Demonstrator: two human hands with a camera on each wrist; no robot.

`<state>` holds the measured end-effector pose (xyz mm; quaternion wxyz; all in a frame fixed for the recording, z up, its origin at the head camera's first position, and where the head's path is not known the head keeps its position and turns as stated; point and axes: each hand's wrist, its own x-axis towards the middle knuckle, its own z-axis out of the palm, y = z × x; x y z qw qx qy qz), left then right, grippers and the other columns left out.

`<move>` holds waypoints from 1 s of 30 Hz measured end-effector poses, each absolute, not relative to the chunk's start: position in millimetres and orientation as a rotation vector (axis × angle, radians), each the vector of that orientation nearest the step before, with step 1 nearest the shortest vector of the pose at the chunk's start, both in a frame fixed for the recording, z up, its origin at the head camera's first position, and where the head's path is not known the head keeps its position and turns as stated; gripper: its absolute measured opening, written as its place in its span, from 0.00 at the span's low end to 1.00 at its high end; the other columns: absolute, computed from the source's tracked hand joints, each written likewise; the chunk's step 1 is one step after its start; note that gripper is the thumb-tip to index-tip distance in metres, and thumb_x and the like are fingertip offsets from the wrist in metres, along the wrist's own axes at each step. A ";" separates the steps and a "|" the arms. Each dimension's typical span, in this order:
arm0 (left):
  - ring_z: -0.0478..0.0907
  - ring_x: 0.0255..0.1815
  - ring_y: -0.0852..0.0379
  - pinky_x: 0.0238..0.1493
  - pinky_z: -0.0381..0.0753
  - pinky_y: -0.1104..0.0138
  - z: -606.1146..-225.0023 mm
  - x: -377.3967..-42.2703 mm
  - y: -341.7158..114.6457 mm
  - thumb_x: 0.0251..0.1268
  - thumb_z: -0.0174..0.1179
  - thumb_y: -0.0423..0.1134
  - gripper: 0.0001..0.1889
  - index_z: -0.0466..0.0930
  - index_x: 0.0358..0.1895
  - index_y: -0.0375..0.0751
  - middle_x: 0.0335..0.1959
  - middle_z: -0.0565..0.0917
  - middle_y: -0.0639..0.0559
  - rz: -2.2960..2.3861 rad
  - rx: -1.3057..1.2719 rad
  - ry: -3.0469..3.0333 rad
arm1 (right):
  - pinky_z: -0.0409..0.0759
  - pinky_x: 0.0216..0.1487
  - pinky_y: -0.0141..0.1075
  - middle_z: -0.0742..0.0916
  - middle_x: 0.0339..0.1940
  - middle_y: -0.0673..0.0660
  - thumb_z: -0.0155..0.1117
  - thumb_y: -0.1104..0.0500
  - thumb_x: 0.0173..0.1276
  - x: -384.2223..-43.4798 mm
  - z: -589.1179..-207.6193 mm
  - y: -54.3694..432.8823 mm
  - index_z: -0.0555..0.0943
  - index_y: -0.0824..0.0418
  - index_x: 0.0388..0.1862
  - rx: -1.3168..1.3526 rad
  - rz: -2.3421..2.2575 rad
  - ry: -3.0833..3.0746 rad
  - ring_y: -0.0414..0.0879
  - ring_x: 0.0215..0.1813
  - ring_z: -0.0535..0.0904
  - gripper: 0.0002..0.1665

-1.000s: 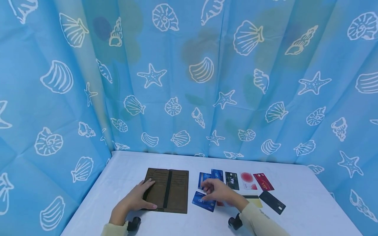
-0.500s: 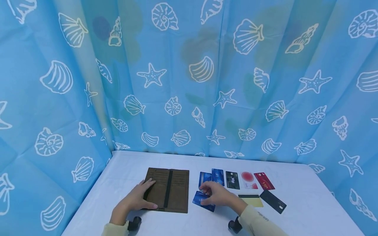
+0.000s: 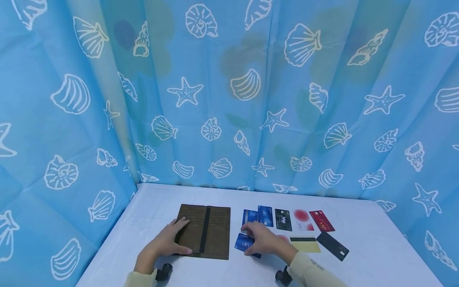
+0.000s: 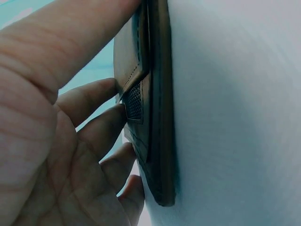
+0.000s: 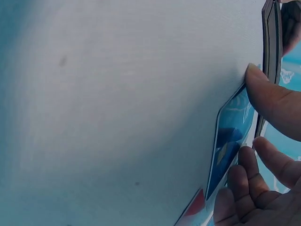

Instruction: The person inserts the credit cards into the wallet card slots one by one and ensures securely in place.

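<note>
An opened brown wallet (image 3: 219, 233) with card slots and a dark strap lies on the white table. My left hand (image 3: 165, 240) rests on its left side, fingers spread over the edge and thumb at the lower border; the left wrist view shows fingertips touching the wallet's edge (image 4: 162, 108). Right of the wallet, my right hand (image 3: 266, 238) holds a blue card (image 3: 243, 241) by its edges, thumb on the near side and fingers on the far side. In the right wrist view, thumb and fingers bracket this blue card (image 5: 235, 122). The hand covers its right part.
Behind the right hand lie two blue cards (image 3: 265, 216), a black VIP card (image 3: 283, 220), a white-and-red card (image 3: 302, 216) and a red card (image 3: 322, 221). A yellow card (image 3: 305, 246) and black card (image 3: 332, 246) lie right. A shell-patterned curtain (image 3: 222, 119) borders the table.
My right hand has shifted slightly, its thumb moving down to the blue card's near edge and its fingers closing in. My left hand and the wallet stay put.
</note>
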<state>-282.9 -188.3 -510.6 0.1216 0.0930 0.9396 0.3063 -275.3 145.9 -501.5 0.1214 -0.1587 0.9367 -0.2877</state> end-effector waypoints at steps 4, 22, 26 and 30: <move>0.48 0.78 0.30 0.70 0.57 0.32 -509.7 -283.3 -188.4 0.40 0.80 0.53 0.53 0.65 0.74 0.45 0.77 0.60 0.40 0.902 0.277 2.749 | 0.77 0.63 0.57 0.83 0.49 0.54 0.83 0.55 0.50 -275.9 -499.8 144.2 0.77 0.55 0.58 -0.450 -0.844 2.733 0.51 0.52 0.78 0.36; 0.49 0.78 0.30 0.70 0.57 0.32 -509.3 -282.0 -188.6 0.39 0.80 0.53 0.53 0.64 0.74 0.46 0.78 0.60 0.40 0.869 0.235 2.757 | 0.78 0.60 0.60 0.82 0.56 0.60 0.81 0.58 0.51 -282.0 -501.9 140.1 0.73 0.53 0.51 -0.372 -0.870 2.694 0.55 0.53 0.78 0.32; 0.49 0.78 0.30 0.70 0.57 0.32 -509.6 -281.9 -188.6 0.40 0.80 0.53 0.53 0.64 0.74 0.46 0.78 0.60 0.41 0.879 0.241 2.755 | 0.76 0.61 0.63 0.81 0.60 0.61 0.74 0.60 0.60 -283.4 -500.6 141.7 0.75 0.52 0.57 -0.387 -0.883 2.680 0.60 0.60 0.78 0.27; 0.49 0.78 0.30 0.70 0.57 0.32 -510.9 -282.0 -188.9 0.40 0.80 0.53 0.53 0.64 0.74 0.46 0.78 0.60 0.41 0.892 0.251 2.741 | 0.74 0.61 0.66 0.80 0.63 0.61 0.67 0.61 0.67 -286.5 -495.6 143.8 0.76 0.49 0.60 -0.405 -0.920 2.654 0.63 0.65 0.75 0.23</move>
